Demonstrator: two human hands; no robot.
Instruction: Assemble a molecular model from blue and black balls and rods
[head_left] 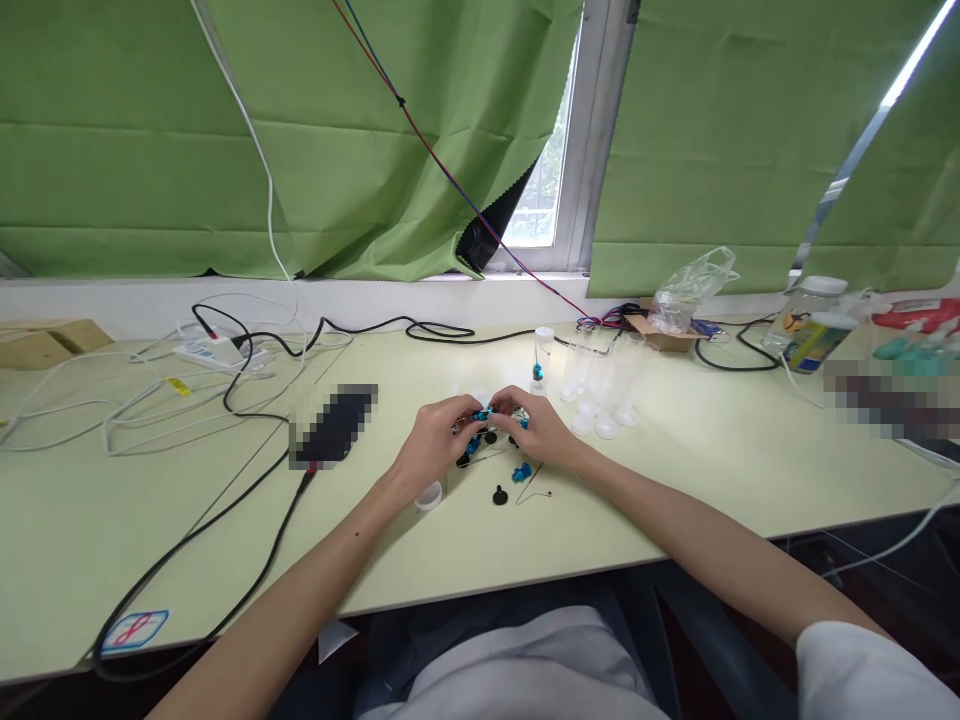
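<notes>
My left hand [442,437] and my right hand [536,425] meet over the table, fingertips pinching a small shiny blue part [484,413] between them; its exact kind is too small to make out. Below and around my fingers lie more blue parts, one of them a loose blue piece [521,472] near my right wrist. A black disc with a short stem [500,495] rests closer to the table edge. Beside it is a thin bent wire [534,495]. Under my left wrist sits a white round cap [429,496].
Clear plastic tubes [600,375] stand behind my right hand, next to a capped tube [538,370] with a blue part inside. At left, a blurred dark device [334,427] is cabled. A power strip [217,350], a cardboard box [664,330] and a jar [806,315] line the back.
</notes>
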